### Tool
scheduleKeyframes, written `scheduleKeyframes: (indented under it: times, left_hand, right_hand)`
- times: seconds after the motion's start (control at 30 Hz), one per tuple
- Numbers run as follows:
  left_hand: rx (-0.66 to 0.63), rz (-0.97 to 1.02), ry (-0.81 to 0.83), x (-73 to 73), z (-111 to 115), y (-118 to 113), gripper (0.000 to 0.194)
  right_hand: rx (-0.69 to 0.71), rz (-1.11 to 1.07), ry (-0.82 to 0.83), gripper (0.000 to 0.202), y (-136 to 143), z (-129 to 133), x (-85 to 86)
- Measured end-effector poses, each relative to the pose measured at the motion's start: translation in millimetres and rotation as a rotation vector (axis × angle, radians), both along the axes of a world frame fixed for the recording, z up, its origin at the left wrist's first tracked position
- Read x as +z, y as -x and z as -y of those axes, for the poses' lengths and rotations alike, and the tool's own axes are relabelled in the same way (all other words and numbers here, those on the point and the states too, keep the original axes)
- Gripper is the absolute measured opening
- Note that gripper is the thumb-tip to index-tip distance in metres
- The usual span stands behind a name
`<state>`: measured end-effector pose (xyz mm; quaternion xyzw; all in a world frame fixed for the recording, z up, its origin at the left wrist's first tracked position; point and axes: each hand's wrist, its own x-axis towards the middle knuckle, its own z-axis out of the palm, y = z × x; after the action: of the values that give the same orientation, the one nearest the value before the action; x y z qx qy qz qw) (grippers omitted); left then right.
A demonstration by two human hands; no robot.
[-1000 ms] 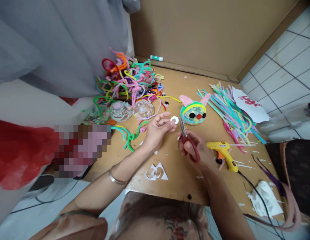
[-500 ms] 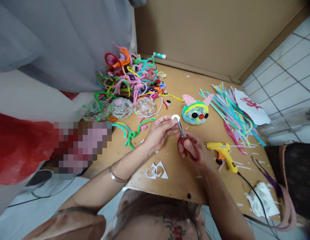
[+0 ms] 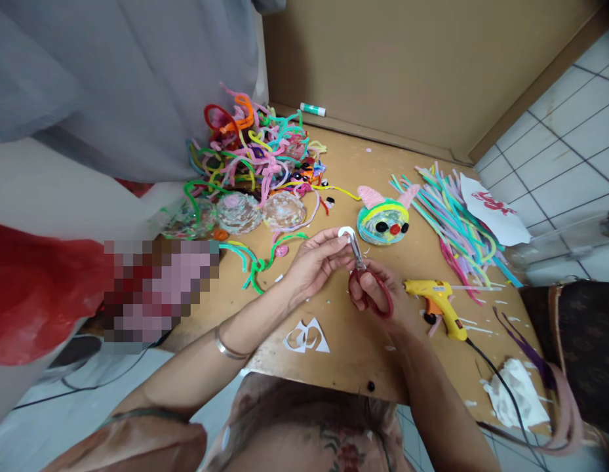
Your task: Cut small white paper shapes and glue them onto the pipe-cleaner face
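Between thumb and fingers, my left hand (image 3: 320,257) pinches a small white piece of paper (image 3: 345,232) with a rounded edge. Red-handled scissors (image 3: 384,303) are gripped in my right hand (image 3: 390,288), their blades pointing up and left at the paper's right edge. Just beyond my hands sits a round craft animal (image 3: 383,221) with pink ears, black eyes and a red nose. White paper offcuts (image 3: 307,335) with curved cut-outs lie on the table nearer to me.
A tangle of pipe cleaners (image 3: 265,151) lies at the back left; straight ones (image 3: 456,216) are at the right. Near my right hand rests a yellow glue gun (image 3: 439,295), its cord running forward. Crumpled tissue (image 3: 515,396), a brown bag (image 3: 579,341) and a glue stick (image 3: 313,109) also show.
Both hands stay almost where they were. The white paper has shifted very slightly against the scissor blades, which remain at its edge.
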<state>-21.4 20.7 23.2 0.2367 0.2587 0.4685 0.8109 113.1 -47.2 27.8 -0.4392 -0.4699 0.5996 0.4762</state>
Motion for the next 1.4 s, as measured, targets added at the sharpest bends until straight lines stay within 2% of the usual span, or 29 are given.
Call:
scheduleKeyframes:
  times: [0.63,1.03,1.4]
  left_hand:
    - [0.002,0.026,0.049,2.1,-0.9,1.1,0.011]
    - [0.011,-0.022,0.001,5.4,-1.0,2.8,0.019]
    - [-0.029,-0.075,-0.106,3.6,-5.2,5.3,0.027]
  right_hand:
    - [-0.059,-0.002,-0.011,0.033,-0.4,-0.4,-1.5]
    - [-0.081,0.056,0.022,0.034,-3.8,1.1,0.2]
    - [-0.023,0.113,-0.019,0.033,-12.7,-0.5,3.3]
